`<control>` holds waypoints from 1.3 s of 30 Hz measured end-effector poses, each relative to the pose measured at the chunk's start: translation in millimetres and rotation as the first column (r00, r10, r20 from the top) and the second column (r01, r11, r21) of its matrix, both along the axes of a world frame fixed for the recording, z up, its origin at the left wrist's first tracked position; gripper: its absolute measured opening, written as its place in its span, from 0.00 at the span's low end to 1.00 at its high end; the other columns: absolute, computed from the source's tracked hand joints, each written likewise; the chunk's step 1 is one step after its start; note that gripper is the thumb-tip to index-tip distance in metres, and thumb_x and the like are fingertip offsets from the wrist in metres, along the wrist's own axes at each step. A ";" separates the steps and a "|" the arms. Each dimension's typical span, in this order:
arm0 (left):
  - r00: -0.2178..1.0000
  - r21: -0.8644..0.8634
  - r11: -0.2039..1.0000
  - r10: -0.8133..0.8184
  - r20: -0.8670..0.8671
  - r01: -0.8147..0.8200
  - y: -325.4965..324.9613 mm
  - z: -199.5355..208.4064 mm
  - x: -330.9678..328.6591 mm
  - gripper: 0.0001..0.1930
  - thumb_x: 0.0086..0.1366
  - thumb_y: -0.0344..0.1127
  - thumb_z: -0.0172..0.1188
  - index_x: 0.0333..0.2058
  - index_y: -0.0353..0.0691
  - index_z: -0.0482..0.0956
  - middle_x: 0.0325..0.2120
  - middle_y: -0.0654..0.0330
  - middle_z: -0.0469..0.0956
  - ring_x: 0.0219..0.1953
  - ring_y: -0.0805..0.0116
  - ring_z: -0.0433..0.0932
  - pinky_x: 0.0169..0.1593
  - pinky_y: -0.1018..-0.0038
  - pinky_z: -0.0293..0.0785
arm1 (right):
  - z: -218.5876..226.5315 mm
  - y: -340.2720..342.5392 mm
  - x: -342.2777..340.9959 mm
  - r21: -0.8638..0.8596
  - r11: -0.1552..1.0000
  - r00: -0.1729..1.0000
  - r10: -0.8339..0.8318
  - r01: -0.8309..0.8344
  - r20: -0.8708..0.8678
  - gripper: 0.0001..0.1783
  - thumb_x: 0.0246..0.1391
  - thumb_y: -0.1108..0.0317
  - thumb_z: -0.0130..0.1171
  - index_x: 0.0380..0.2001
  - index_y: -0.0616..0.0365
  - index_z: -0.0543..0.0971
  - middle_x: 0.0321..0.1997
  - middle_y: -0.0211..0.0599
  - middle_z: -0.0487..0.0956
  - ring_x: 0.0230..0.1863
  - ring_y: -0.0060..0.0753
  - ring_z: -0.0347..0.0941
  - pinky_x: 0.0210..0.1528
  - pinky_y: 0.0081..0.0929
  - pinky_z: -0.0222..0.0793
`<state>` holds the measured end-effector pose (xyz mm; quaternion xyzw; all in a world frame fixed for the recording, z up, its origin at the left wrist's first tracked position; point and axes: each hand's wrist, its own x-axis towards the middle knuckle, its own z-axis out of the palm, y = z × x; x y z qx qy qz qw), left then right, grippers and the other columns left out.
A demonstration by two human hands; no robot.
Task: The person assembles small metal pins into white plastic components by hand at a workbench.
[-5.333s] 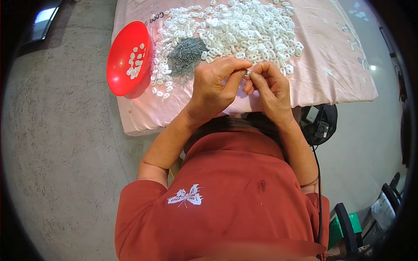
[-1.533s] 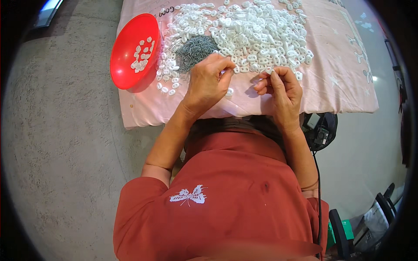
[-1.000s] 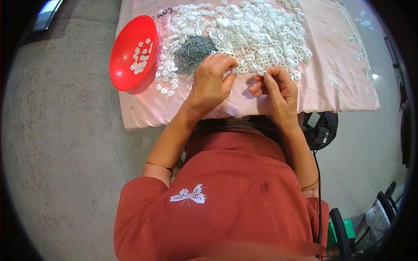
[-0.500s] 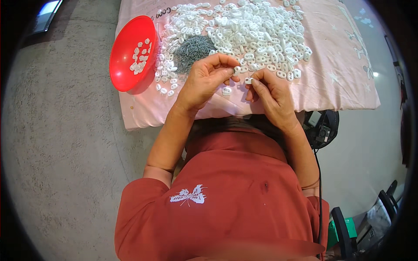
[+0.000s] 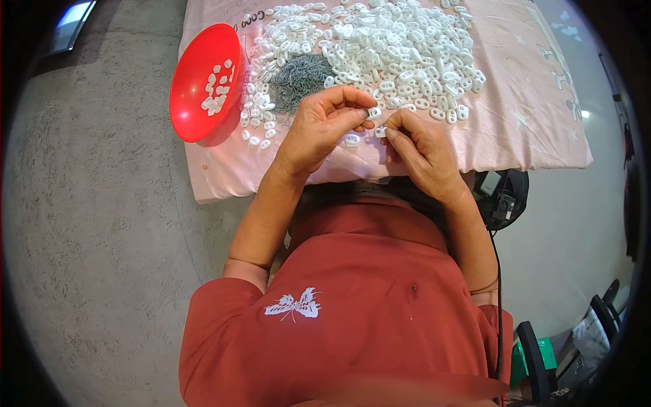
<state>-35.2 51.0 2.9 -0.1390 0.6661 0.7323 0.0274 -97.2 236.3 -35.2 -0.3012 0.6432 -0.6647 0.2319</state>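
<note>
My left hand (image 5: 324, 127) pinches a small white oval plastic piece with holes (image 5: 373, 114) between thumb and forefinger. Close beside it, the fingertips of my right hand (image 5: 424, 150) grip a small squarish white plastic piece (image 5: 380, 132). The two pieces are near each other but look apart. Just below my left fingers, another squarish white piece (image 5: 352, 140) lies on the pink cloth (image 5: 502, 146). Beyond both hands spreads a big heap of white oval two-holed pieces (image 5: 400, 51). A pile of small grey screws (image 5: 302, 78) sits beyond my left hand.
At the left edge of the table a red bowl (image 5: 193, 81) holds several small white pieces. More loose white pieces (image 5: 255, 140) lie between bowl and screws. Under the table's right front is a round black object (image 5: 508, 200) with a cable.
The oval piece in my left hand has come further into view at the fingertips. My right hand has shifted slightly left and toward me with its squarish piece.
</note>
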 end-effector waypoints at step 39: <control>0.998 -0.328 0.944 -0.053 -0.031 0.040 9.3 7.1 4.1 0.07 0.64 0.22 0.55 0.40 0.32 0.79 0.35 0.65 0.77 0.37 0.81 0.75 0.43 0.82 0.74 | 4.4 1.4 -1.5 0.077 0.997 0.994 0.025 -0.017 -0.107 0.05 0.57 0.74 0.53 0.29 0.65 0.71 0.23 0.47 0.73 0.25 0.44 0.73 0.29 0.34 0.66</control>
